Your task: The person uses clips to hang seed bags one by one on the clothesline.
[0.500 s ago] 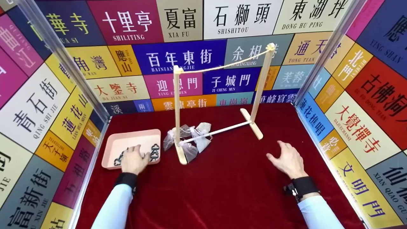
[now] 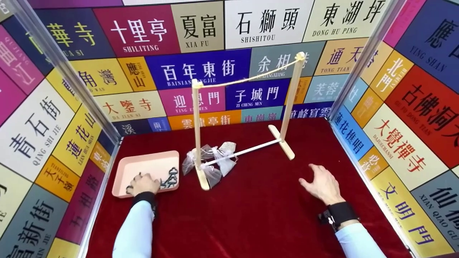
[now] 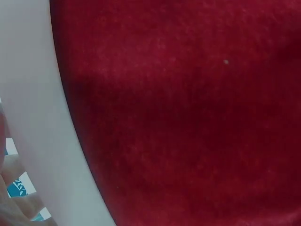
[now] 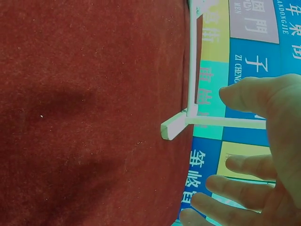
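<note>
My left hand (image 2: 143,185) is inside a shallow pink tray (image 2: 123,161), at its near side, with fingers pointing down among small dark looped pieces (image 2: 172,175). More of these pieces lie to the right of the hand. Whether the fingers pinch one is hidden. From the left wrist, the tray's pale wall (image 3: 37,94) covers most of the fingers (image 3: 28,205). My right hand (image 2: 324,184) hovers above the red cloth on the right, thumb apart and fingers loosely bent. Nothing is in its grasp in the right wrist view.
Between the hands stands a wooden frame (image 2: 287,104) with a sagging cord (image 2: 251,78) tied across its two posts. Several sheer drawstring pouches (image 2: 226,163) lie around its left foot. Printed panels (image 2: 200,70) wall in the red cloth (image 2: 244,215).
My left hand has shifted left and nearer within the tray, uncovering more dark pieces on its right. The right hand has stayed nearly in place. The head view has tilted slightly.
</note>
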The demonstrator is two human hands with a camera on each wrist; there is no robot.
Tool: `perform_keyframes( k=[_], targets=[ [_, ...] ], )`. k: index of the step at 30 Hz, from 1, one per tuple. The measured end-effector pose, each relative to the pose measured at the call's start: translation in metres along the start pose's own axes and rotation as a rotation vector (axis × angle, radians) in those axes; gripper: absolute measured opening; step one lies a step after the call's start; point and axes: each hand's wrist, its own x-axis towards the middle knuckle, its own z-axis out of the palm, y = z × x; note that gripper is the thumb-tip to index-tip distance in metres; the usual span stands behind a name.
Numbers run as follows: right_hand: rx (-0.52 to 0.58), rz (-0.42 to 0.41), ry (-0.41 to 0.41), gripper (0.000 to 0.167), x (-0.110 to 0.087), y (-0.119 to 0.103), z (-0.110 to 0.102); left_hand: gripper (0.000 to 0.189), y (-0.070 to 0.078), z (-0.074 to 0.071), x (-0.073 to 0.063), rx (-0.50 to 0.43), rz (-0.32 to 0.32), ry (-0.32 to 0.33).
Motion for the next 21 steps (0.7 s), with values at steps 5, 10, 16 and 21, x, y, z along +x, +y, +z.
perform_keyframes(
  k=[5, 10, 16, 21],
  targets=[
    [0.001, 0.006, -0.005, 0.075, 0.0, 0.001, 0.001, 0.053, 0.0, 0.001, -0.001, 0.018, 0.015, 0.037],
    [0.003, -0.004, 0.003, 0.074, 0.0, 0.001, 0.0, 0.058, 0.001, -0.009, -0.01, 0.02, -0.046, 0.07],
    [-0.006, -0.012, 0.01, 0.072, 0.0, 0.0, -0.002, 0.047, 0.0, -0.016, -0.006, 0.037, -0.045, 0.031],
    [-0.005, -0.013, 0.007, 0.071, -0.003, -0.001, -0.002, 0.041, -0.009, -0.014, 0.003, 0.041, -0.011, 0.006]
  ],
)
